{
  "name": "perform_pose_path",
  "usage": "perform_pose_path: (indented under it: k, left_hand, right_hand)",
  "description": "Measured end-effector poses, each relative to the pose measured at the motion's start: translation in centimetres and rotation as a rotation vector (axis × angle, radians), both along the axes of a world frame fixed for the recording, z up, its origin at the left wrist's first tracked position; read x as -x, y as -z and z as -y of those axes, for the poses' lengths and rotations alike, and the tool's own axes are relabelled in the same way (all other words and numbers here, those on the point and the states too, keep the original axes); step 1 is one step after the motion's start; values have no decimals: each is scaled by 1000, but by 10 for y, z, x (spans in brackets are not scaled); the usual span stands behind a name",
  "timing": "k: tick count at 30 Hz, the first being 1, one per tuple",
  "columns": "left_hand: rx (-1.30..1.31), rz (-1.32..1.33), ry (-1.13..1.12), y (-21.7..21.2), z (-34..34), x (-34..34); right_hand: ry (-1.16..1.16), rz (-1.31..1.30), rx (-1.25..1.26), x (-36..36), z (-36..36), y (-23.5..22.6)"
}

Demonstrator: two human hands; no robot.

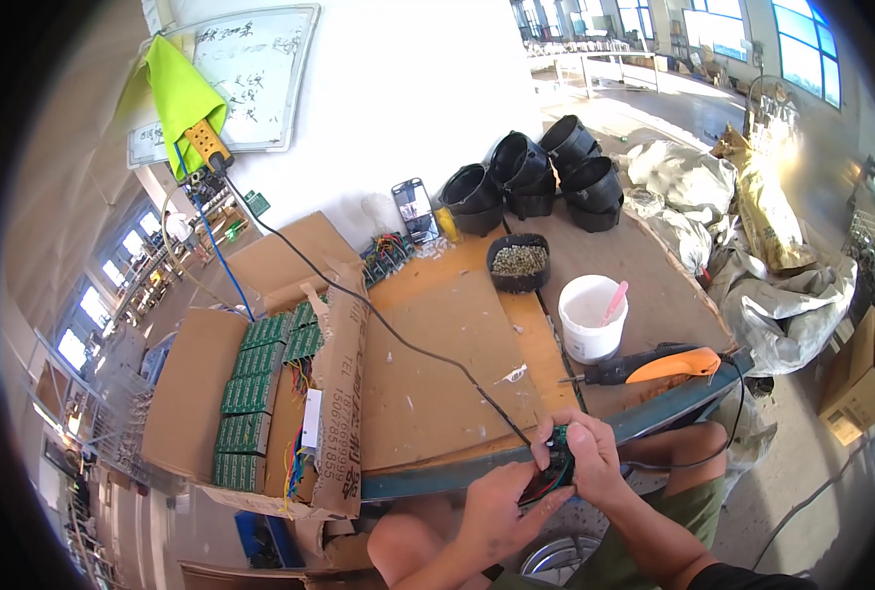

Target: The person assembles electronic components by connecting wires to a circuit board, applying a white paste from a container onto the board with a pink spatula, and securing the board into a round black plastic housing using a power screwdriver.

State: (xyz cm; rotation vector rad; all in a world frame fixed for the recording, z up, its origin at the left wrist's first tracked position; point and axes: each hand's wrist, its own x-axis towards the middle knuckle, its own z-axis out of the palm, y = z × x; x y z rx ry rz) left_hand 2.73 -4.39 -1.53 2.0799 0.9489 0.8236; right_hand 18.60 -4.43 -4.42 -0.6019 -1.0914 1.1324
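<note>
Green circuit board (559,439), in the head view, is pinched by the right hand (593,458) at the table's (427,480) near edge, the left hand (502,509) gripping wires (552,482) just beside; likely light, stiff and fragile, it seems best held by its edges.

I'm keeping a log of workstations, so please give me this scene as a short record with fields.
Right hand: gripping a green circuit board
Left hand: fingers at the same board; exact grip unclear
Left side: open cardboard box holding rows of green blocks
Right side: orange-and-black power tool, white tub
Farther back: black bowl of small pieces, phone
</note>
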Motion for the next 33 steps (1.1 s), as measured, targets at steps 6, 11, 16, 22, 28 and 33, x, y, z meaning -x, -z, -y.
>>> perform_pose_path:
  k: [6, 11, 16, 22, 28, 33]
  left_hand:
    - [11, 36, -4, 3, 2, -3]
    - [142, 159, -92, 1, 7, -7]
    - [214, 165, -174, -13, 6, -7]
    - [-40, 53, -304, 8, 1, -3]
    - [-292, -118, -285, 1, 6, 2]
    - [-459, -219, -353, 1, 4, 7]
  right_hand:
    - [-1, 21, -13, -2, -2, 5]
    - [-40, -106, 71, 0, -2, -8]
    - [-226, 78, 42, -8, -1, -3]
    - [-136, 64, 107, -6, -2, 6]
    - [-49, 145, 153, 1, 1, 16]
    - [-33, 164, 211, 6, 10, 22]
